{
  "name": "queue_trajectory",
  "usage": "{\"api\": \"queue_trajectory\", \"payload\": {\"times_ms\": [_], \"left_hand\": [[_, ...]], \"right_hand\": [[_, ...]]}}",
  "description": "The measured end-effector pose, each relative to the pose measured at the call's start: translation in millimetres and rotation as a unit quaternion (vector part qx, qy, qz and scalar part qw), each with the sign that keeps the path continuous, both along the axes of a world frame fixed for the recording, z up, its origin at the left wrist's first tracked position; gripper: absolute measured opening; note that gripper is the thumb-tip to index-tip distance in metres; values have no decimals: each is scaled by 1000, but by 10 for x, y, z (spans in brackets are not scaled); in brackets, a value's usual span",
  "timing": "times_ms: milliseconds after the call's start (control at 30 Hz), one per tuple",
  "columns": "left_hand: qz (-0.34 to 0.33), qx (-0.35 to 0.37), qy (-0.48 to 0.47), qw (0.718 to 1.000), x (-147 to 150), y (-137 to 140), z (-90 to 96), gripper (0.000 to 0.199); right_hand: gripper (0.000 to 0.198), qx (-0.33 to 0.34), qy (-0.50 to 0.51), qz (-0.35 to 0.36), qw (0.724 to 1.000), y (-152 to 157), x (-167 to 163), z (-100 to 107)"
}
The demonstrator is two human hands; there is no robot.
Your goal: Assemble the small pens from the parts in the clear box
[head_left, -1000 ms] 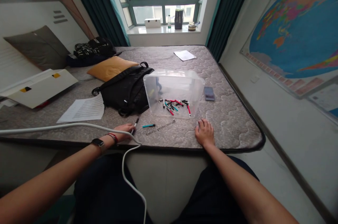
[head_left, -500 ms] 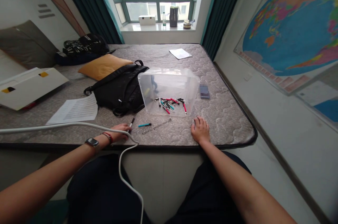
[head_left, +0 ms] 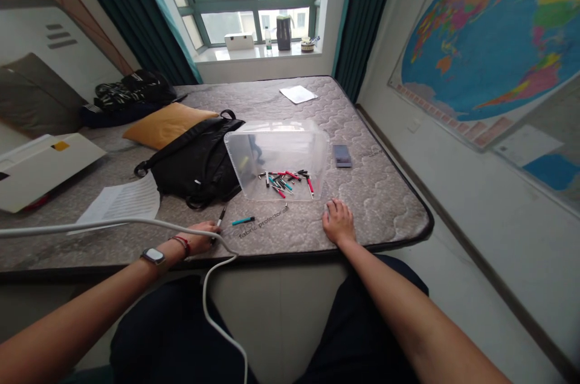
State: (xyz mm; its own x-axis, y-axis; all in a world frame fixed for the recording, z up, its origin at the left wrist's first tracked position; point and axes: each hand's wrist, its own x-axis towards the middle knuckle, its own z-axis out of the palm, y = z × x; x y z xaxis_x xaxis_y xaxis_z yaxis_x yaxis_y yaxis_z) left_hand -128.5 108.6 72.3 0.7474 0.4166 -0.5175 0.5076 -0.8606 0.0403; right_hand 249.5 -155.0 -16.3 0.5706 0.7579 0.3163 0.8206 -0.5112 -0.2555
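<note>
My left hand (head_left: 202, 238) rests at the mattress's front edge, its fingers closed around the lower end of a white pen with a black tip (head_left: 222, 216). A white cable crosses in front of that hand and hides part of the fingers. Just to the right lies a teal pen with a black end (head_left: 243, 221). My right hand (head_left: 339, 223) lies palm down on the mattress, fingers spread slightly and holding nothing. Beyond the hands, a clear plastic bin (head_left: 233, 157) lies on its side, with several red, teal, black and white pens (head_left: 290, 181) inside.
The quilted mattress (head_left: 385, 209) carries a black backpack (head_left: 194, 160), a yellow pillow (head_left: 167, 124), a printed sheet (head_left: 118, 201) and a white box (head_left: 49, 169). A small grey-blue object (head_left: 342, 156) lies right of the bin. The white cable (head_left: 136, 222) runs across from the left.
The camera view has turned slightly to the right and up. Both hands stay nearly where they were, the left still at the white pen. The pens in the bin look unchanged.
</note>
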Motion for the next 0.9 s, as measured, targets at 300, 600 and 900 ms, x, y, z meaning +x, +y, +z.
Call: {"api": "queue_trajectory", "payload": {"times_ms": [300,600,900], "left_hand": [[39,-12,4,999,13,-75,79,47],[58,-6,19,998,-33,-7,126,39],[138,31,42,989,-198,142,4,40]], "right_hand": [[35,-14,4,-5,1000,-10,-14,38],[35,-20,6,-10,1000,-10,-8,43],[35,-14,3,-10,1000,-15,-11,47]]}}
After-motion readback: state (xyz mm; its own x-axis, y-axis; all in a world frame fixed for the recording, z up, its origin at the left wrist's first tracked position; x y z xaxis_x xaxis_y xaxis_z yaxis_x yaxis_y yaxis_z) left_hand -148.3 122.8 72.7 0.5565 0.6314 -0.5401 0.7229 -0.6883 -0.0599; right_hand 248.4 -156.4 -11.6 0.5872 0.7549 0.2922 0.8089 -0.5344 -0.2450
